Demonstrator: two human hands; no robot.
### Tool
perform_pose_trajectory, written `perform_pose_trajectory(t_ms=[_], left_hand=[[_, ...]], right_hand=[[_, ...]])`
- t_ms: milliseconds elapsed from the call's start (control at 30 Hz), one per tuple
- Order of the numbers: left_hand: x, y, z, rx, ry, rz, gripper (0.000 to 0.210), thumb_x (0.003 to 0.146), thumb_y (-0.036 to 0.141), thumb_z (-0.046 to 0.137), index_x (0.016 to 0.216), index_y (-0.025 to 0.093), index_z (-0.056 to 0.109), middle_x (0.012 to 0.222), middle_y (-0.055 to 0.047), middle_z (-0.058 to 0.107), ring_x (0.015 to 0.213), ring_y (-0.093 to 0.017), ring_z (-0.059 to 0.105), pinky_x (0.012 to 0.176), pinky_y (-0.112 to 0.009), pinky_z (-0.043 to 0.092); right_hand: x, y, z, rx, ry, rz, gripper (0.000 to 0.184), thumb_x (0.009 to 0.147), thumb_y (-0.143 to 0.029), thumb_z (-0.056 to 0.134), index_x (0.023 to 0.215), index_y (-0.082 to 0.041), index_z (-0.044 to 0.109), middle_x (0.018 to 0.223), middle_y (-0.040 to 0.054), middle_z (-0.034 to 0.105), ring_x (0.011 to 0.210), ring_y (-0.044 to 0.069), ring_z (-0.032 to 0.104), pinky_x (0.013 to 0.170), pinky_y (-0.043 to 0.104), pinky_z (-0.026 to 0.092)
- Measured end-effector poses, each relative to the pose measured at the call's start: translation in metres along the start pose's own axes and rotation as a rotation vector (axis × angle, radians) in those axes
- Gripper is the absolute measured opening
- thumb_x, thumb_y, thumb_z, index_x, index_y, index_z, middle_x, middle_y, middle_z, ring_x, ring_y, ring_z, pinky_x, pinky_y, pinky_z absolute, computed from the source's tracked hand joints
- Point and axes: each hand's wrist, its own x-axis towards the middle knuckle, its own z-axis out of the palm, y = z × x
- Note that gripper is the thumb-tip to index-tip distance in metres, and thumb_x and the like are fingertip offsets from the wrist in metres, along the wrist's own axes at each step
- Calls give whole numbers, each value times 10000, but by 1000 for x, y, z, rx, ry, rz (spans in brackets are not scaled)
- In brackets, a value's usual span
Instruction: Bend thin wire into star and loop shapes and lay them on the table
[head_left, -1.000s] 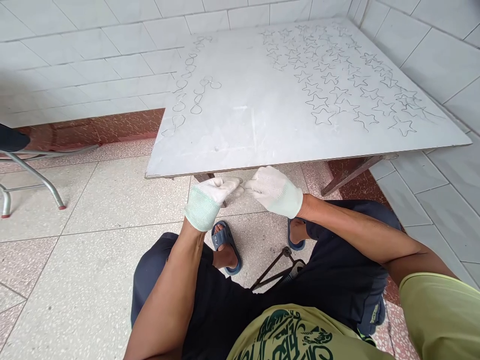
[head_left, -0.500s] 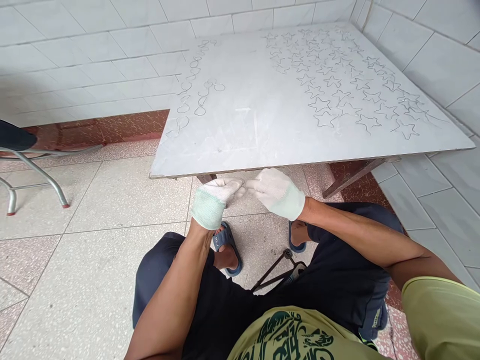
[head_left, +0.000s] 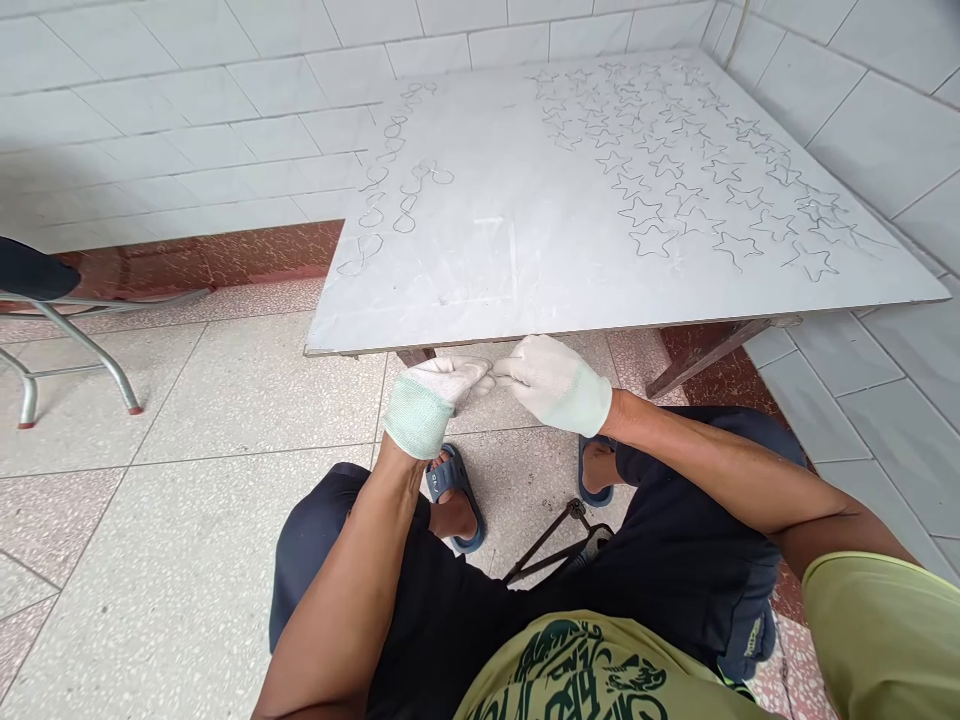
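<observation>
My left hand (head_left: 442,392), in a white glove with a pale green cuff, is closed in a pinch just below the table's front edge. Fingertip to fingertip with it, my right hand (head_left: 551,380), gloved the same way, is also closed with its fingers curled. Whatever lies between the fingertips is too small or hidden to make out. Beyond the hands, many star-shaped wire pieces (head_left: 651,240) lie in rows on the right side of the white tabletop (head_left: 450,270). Looped wire pieces (head_left: 405,212) lie along its left side.
A white tiled wall (head_left: 225,110) runs behind and to the right of the table. At the left stands a metal-legged stool (head_left: 90,345). Between my feet is a dark metal frame (head_left: 551,535) on the speckled floor (head_left: 225,540).
Both hands stay pinched together in nearly the same place. The view has shifted very slightly; the wire pieces on the table look unmoved.
</observation>
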Motion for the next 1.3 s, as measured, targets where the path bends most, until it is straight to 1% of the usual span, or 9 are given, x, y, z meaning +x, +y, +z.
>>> perform_pose_trajectory(t_ms=[133,233,400,600,733,867,967,1067,1300], left_hand=[[0,0,-8,12,30,7,494,721,627,911,869,167,811,796,-112,817,647,-223,698,569,-342,557],[0,2,-9,-8,47,36,476,746,618,898,869,167,811,817,-118,822,692,-247,735,617,-368,576],[0,5,-7,-46,58,76,497,717,617,918,862,155,806,800,-127,818,782,-284,776,696,-391,606],[-3,5,-8,7,88,64,484,736,620,899,902,170,830,820,-119,829,714,-271,749,632,-388,578],[-5,8,-8,54,98,65,401,780,581,864,864,191,824,800,-103,825,672,-253,725,648,-381,561],[-8,15,-5,163,121,29,354,785,555,836,767,205,787,740,-82,808,591,-217,673,607,-349,507],[-7,18,-2,245,144,-1,363,760,560,829,799,201,798,721,-72,803,587,-214,662,542,-319,435],[-5,16,-2,208,102,-25,393,714,564,857,841,195,809,744,-77,812,617,-223,683,558,-322,460],[1,8,-3,85,-60,-128,429,605,514,976,780,168,791,716,-97,791,622,-207,684,624,-348,542]], right_hand=[[-8,-7,-3,116,190,49,354,1132,-306,507,1170,-167,831,1046,112,804,990,248,683,905,386,456],[-14,-12,-9,224,277,161,415,1162,-306,440,1267,-206,829,1172,98,817,1090,238,715,993,385,503],[-17,-12,-20,380,308,261,395,1146,-301,475,1272,-217,840,1233,65,837,1161,227,759,1062,368,538],[-15,-13,-30,506,309,369,410,1141,-287,451,1249,-203,838,1219,45,850,1150,204,785,1067,346,557],[-10,-13,-35,391,210,327,319,1092,-265,561,1230,-214,843,1209,55,846,1128,221,775,1020,350,554],[-7,-6,-38,125,51,111,341,1067,-217,582,1345,-182,776,1067,84,824,999,248,739,895,366,514],[-6,-5,-38,-125,-71,15,267,1072,-169,550,1211,-127,775,913,101,785,874,260,703,791,379,441],[-6,-6,-37,-289,-157,-7,257,1044,-74,530,1068,-146,775,848,97,769,840,256,696,742,377,373],[-6,-9,-33,-292,-183,12,245,1063,-112,540,1059,-164,779,851,97,780,835,251,696,728,367,338]])
